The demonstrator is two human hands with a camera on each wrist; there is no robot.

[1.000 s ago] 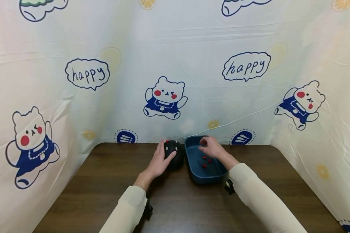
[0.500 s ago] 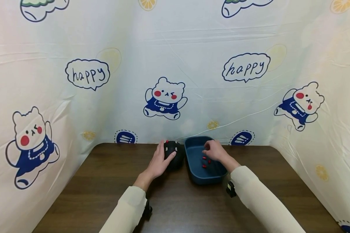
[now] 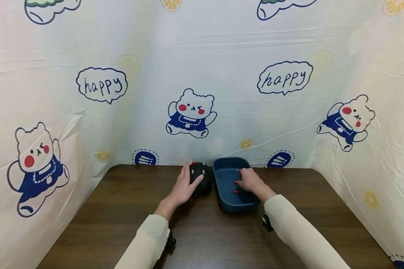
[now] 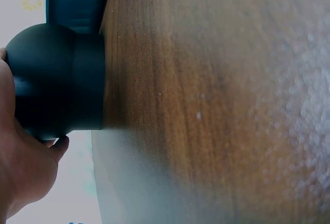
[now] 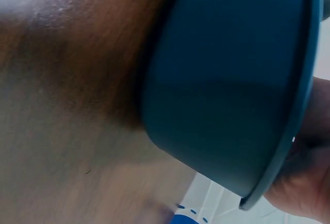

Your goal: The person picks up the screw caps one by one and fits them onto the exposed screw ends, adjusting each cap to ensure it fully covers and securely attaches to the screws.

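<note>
My left hand (image 3: 182, 188) holds a rounded black dome (image 3: 204, 185) from its left side, thumb across the front. Small whitish pieces and a red one (image 3: 193, 163) show on top of the dome. In the left wrist view, the dome (image 4: 56, 82) has a straight-sided base on the table. My right hand (image 3: 252, 181) reaches down inside a blue tray (image 3: 239, 207), fingers bent toward its floor. Two small red pieces (image 3: 235, 191) show there, one right at the fingertips. I cannot tell whether the fingers pinch anything. The right wrist view shows the tray's outer wall (image 5: 221, 95) hiding most of the hand.
The dome and tray stand side by side near the back of a dark wooden table (image 3: 208, 239). A pale printed curtain (image 3: 195, 56) hangs behind the table and along both sides.
My right hand has lowered toward the tray floor, drawing slightly back over the red pieces; one red piece visible earlier is now covered. The left hand and dome have stayed put.
</note>
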